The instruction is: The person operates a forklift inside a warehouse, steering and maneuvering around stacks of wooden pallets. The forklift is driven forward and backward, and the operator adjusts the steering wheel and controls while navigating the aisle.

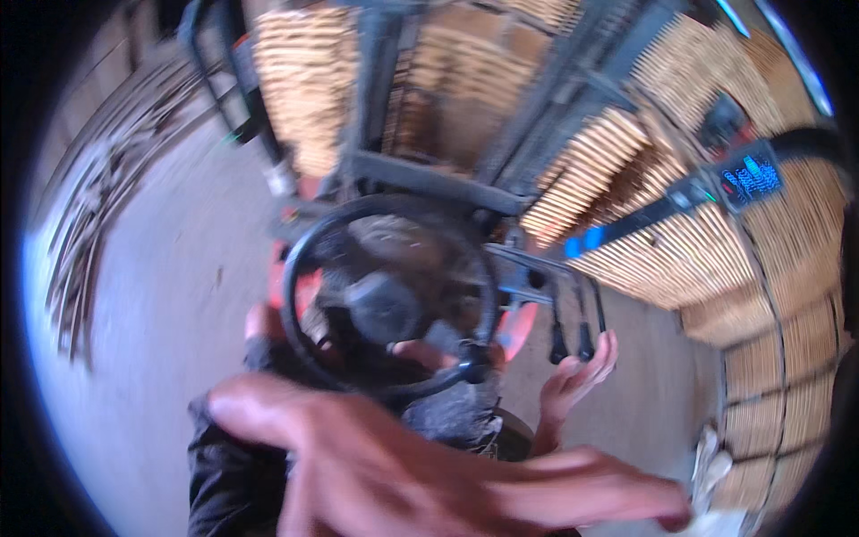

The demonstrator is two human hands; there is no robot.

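My right hand (573, 380) is at the row of control levers beside the steering column, right of the steering wheel (300, 309). Two black lever knobs (586, 347) show at its fingertips. The end of the rightmost lever (599, 309) is covered by my closed fingers. My left hand (385, 465) looms large and motion-blurred across the lower middle, near the view. Two of its digits stretch apart to left and right. Nothing shows in it, and its other fingers are unclear. The black wheel, with a spinner knob (474, 360) at its lower right, is untouched.
Dark mast rails (546, 98) of a forklift rise ahead. Behind and to the right stand stacks of thin wooden boards (662, 259), some strapped. A display (756, 179) sits on an arm at right. Loose wood strips (98, 206) lie on the concrete floor (179, 259) at left.
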